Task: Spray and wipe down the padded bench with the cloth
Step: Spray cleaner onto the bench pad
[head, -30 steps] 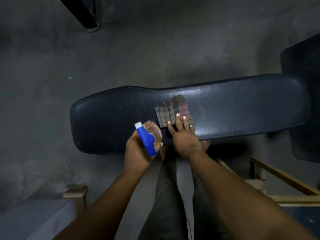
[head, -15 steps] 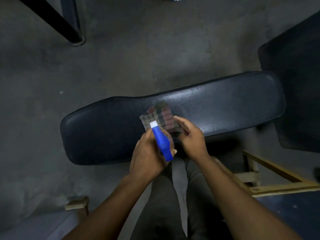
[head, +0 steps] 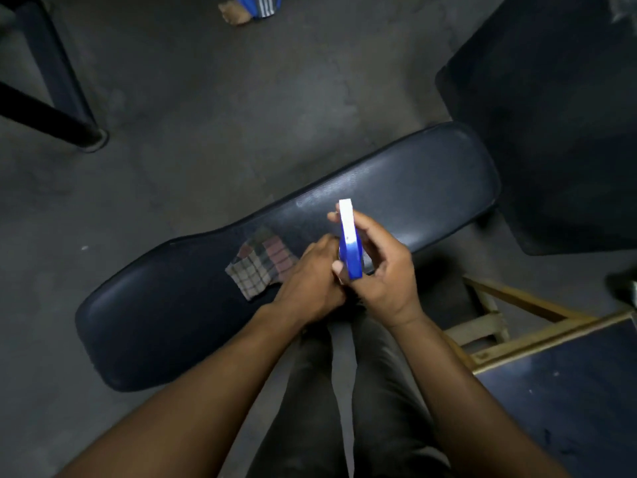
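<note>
**Spray bottle held over the bench, cloth lying loose**

At the far left, a dark frame leg [head: 51, 108] is cut off by the picture's edge. The padded bench [head: 165, 315] is seen running diagonally across the floor, its near edge partly hidden by the forearms. The checked cloth [head: 260, 262] lies flat on the padding, touched by nothing that can be made out, its right corner covered by the left hand [head: 310, 281]. That hand's fingers are curled toward the bottle's base, but whether anything is gripped cannot be told. The spray bottle [head: 349, 239], blue with a white top, is clasped by the right hand [head: 386, 270], fingers wrapped round it; its body is mostly hidden. At the right, a wooden frame [head: 517, 305] is partly seen.
</note>
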